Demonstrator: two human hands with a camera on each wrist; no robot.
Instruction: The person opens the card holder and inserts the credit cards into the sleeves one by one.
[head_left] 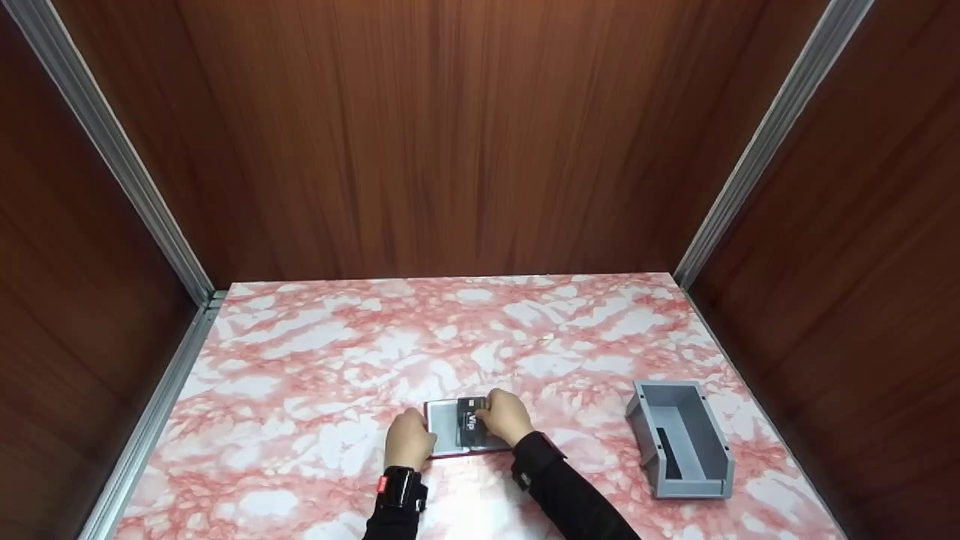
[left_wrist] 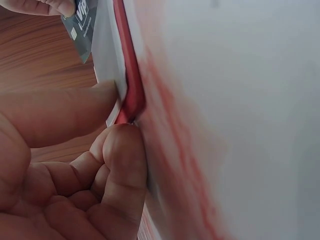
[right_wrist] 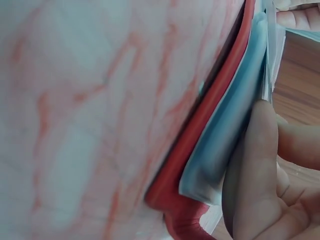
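A red-edged card holder with clear plastic sleeves (head_left: 444,429) lies open on the table in front of me. My left hand (head_left: 409,441) pinches its left edge; the left wrist view has the thumb on the sleeve and curled fingers at the red corner (left_wrist: 132,100). Over the holder, my right hand (head_left: 508,417) pinches a black card marked "Vip" (head_left: 470,425) between thumb and fingers. In the right wrist view, that hand's fingers are close above a bluish clear sleeve (right_wrist: 227,120), beside the red border (right_wrist: 200,130). The right hand covers part of the holder's right side.
To the right stands a grey plastic bin (head_left: 681,442) with a dark strip-like thing (head_left: 668,453) inside. The red-and-white marbled table (head_left: 337,337) is bounded by brown wood-grain panels (head_left: 450,150) and metal corner rails (head_left: 772,142).
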